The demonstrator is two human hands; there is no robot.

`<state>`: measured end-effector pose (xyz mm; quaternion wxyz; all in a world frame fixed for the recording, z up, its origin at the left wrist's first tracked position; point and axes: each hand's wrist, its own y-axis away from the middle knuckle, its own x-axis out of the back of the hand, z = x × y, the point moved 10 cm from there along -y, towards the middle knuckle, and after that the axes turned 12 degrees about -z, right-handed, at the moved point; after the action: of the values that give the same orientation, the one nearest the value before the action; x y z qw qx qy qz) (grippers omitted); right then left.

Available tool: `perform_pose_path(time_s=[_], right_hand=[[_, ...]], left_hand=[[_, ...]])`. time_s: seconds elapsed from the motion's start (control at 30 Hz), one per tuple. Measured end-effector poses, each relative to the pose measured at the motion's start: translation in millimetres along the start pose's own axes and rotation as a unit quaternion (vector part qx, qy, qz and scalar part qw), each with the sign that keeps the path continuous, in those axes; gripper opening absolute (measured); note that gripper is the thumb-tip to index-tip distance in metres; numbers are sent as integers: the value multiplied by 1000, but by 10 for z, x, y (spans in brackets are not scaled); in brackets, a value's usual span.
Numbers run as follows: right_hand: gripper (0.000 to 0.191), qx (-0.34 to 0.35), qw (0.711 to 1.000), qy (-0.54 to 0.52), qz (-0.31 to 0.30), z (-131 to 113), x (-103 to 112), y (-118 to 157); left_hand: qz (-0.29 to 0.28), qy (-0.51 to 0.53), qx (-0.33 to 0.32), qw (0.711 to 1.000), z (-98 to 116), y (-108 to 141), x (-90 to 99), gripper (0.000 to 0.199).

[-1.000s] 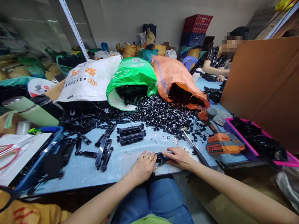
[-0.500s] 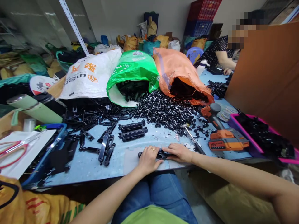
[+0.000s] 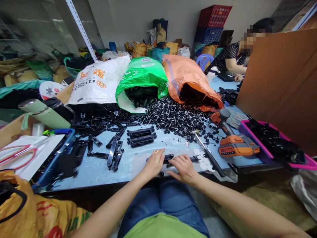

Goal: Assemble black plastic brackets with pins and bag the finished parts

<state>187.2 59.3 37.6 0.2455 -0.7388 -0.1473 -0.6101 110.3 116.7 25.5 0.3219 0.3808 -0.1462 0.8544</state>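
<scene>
My left hand (image 3: 154, 163) lies over a black plastic arm (image 3: 168, 156) on a pale mat (image 3: 138, 165) at the table's front edge, its fingers closed around the part. Just to the right, my right hand (image 3: 183, 169) has its thumb spread away from bent fingers, whose tips are by the parts. Another black piece (image 3: 195, 159) sticks out beyond the right hand. Between the hands and the table edge sits a small black knob (image 3: 161, 174). My fingers hide much of the parts.
Behind the hands are paired black arms (image 3: 141, 136) and a heap of black-headed pins (image 3: 178, 115). A hammer (image 3: 210, 158), a cordless drill (image 3: 235, 147) and a pink bin (image 3: 274, 142) stand right. Sacks (image 3: 143, 74) line the back. A co-worker (image 3: 230, 62) sits beyond a brown panel (image 3: 279, 79).
My right hand has drawn back slightly toward the table edge, its thumb apart. More of the black parts and a small knob now show. The camera view has shifted a little.
</scene>
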Motion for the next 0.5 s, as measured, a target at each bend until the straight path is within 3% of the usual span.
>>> perform_pose_path(time_s=[0.13,0.27,0.4,0.5], right_hand=[[32,-37,999,-3,27,-367,-253,-102],[19,-21,998,-4,51,-506,-425,-178],[17,13,999,-13,50,-423,-282,-113],[30,-7,998,-24,54,-95,-77,9]], left_hand=[[3,67,21,998,-36,-23,-11,38],[-17,60,-6,998,1,-7,-88,38],[-24,59,-26,998,-31,16,-70,37],[-43,8,-41,998,-5,-2,-96,34]])
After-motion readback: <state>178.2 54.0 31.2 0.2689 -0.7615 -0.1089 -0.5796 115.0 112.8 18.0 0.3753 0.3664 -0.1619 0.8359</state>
